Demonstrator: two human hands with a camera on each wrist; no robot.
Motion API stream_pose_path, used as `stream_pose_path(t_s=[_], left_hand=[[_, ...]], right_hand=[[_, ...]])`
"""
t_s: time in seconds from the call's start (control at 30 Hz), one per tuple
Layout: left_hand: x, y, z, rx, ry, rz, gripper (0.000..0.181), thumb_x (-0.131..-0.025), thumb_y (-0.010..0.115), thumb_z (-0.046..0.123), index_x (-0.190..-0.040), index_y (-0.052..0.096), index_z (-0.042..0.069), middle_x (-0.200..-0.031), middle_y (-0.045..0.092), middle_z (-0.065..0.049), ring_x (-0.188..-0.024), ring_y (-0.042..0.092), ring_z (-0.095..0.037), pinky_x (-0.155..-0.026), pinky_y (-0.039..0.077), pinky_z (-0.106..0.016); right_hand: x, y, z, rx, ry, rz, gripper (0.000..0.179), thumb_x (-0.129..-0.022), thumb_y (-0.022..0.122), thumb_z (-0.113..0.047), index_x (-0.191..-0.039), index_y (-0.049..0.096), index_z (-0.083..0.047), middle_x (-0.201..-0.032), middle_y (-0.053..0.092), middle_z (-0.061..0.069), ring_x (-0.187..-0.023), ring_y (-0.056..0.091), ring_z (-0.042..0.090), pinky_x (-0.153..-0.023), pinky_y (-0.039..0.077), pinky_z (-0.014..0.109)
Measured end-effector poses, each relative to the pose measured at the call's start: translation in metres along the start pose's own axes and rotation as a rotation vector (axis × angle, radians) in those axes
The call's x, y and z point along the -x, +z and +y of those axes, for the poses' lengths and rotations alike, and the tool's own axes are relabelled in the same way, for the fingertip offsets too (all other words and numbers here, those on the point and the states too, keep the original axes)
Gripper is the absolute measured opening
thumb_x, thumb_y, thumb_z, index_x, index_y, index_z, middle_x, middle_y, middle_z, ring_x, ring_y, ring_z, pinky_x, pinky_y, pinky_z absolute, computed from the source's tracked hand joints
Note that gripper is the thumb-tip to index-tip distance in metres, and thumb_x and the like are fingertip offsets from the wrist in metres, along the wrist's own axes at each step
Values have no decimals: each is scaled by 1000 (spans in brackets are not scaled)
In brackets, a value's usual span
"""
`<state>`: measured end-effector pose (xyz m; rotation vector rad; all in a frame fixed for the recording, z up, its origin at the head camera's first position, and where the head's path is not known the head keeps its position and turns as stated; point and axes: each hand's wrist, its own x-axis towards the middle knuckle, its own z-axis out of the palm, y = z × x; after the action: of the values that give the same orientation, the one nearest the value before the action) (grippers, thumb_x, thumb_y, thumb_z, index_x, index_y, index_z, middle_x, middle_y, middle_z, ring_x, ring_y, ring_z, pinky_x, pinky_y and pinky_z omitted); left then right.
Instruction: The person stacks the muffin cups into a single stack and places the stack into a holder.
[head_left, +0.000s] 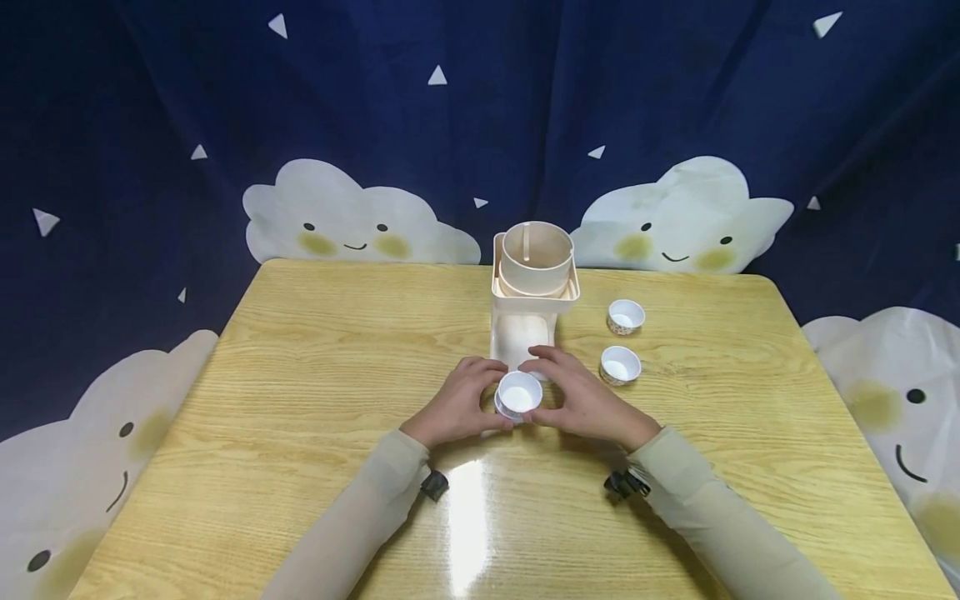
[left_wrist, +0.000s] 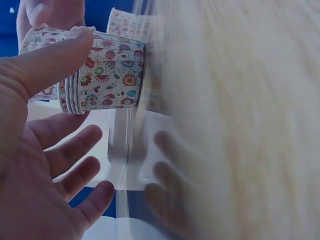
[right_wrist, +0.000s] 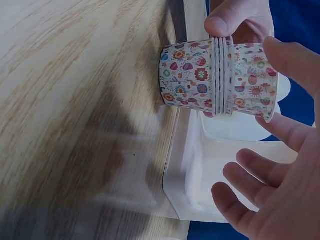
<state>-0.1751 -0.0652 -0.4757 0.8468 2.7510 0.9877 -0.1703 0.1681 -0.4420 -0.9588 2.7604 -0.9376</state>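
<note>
A stack of floral-patterned paper cups [right_wrist: 186, 75] stands on the table, several rims showing close together. One more cup [right_wrist: 254, 82] of the same pattern sits in the top of it, raised well above the other rims. My left hand [head_left: 459, 406] grips the stack near its rims, thumb on the near side. On the other side, my right hand [head_left: 585, 400] holds the top cup near its rim between thumb and index finger, its other fingers spread apart. Seen from above, the top cup [head_left: 520, 393] is white and bare inside.
Directly behind the hands stands a cream plastic stand [head_left: 522, 333] with a round open container [head_left: 537, 250] on top. Two separate paper cups, a nearer one [head_left: 620, 365] and a farther one [head_left: 626, 317], stand to its right. A dark blue cloud-print curtain [head_left: 495, 100] hangs behind the wooden table [head_left: 337, 350].
</note>
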Motion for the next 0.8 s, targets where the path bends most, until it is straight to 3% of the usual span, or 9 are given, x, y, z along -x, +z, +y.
stream_pose_path(t_s=[0.23,0.8], left_hand=[[0,0,0,4,8,-8,69,-72,86,36,-130,63,6,-141,57,-8,-135,43,-28,-115,34,-51],[0,-1,2,5,13,4,67,-71,88,35,-128,64,6,-140,58,-8,-134,44,-29,-114,35,-52]], right_hand=[[3,-2,0,-1,8,-8,66,-79,82,-35,-135,56,-14,-151,43,19,-140,42,40,-111,38,61],[10,-7,8,12,38,8,67,-81,80,-39,-138,54,-15,-154,41,20,-141,39,42,-112,36,62]])
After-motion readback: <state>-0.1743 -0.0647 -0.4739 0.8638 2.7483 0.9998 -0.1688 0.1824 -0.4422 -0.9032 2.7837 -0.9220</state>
